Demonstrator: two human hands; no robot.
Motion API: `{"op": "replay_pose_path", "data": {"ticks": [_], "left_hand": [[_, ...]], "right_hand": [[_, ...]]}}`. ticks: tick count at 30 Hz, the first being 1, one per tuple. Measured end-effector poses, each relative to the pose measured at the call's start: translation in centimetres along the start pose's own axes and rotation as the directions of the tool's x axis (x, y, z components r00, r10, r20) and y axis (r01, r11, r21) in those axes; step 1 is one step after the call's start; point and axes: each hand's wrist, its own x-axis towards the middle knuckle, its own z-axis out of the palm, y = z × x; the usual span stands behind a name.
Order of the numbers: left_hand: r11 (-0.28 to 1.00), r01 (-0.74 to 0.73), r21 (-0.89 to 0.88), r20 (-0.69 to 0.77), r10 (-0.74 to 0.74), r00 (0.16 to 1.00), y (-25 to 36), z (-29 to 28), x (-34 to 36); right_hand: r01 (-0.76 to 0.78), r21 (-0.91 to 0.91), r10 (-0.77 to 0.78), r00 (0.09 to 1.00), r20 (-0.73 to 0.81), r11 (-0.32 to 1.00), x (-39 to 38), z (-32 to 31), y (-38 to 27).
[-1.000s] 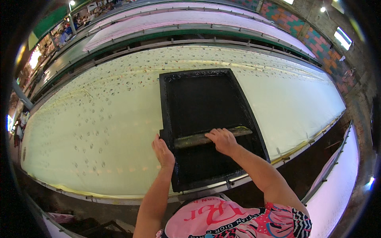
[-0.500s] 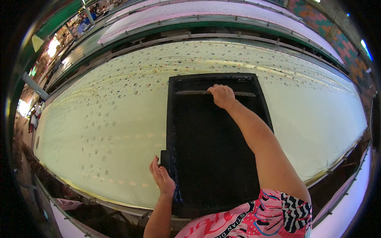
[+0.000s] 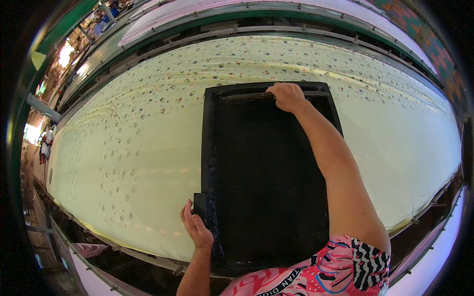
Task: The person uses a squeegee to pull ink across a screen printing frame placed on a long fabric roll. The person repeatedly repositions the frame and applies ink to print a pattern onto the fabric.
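Note:
A large black printing screen (image 3: 271, 177) lies on pale yellow fabric (image 3: 158, 197) in front of me. Near its far end my right hand (image 3: 289, 96) is closed on a squeegee (image 3: 247, 97), a long thin bar lying across the screen. Part of the bar is hidden by that hand. My left hand (image 3: 197, 229) is at the screen's near left edge, beside a small black block (image 3: 200, 204) that juts out there. Its fingers are stretched upward along the block, with the thumb apart from them.
Small scattered motifs are printed on the fabric's far side and left part. Beyond the table runs a rail (image 3: 227, 43), then another long table with pink-white cloth (image 3: 266, 11). A metal post (image 3: 43, 107) stands at the left. Pale cloth (image 3: 434, 246) hangs at the right.
My right hand and the squeegee have moved away from me, to the far rim of the screen. The left hand stays by the block. The whole view has shifted slightly.

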Motion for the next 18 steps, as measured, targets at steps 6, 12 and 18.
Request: {"op": "replay_pose_path", "data": {"ticks": [6, 12, 18], "left_hand": [[1.000, 0.030, 0.004, 0.020, -0.030, 0.999, 0.5, 0.0, 0.0], [0.999, -0.010, -0.041, -0.003, 0.010, 1.000, -0.6, -0.1, 0.2], [0.995, 0.052, -0.089, 0.003, -0.052, 0.999, 0.1, 0.4, 0.1]], "right_hand": [[0.017, 0.019, -0.020, 0.979, 0.204, 1.000, -2.5, -2.6, -1.0], [0.088, 0.059, -0.099, 0.973, 0.209, 0.994, -12.6, -4.0, -7.0], [0.059, 0.092, -0.081, 0.962, 0.259, 0.994, -25.0, -4.4, -13.4]]}}
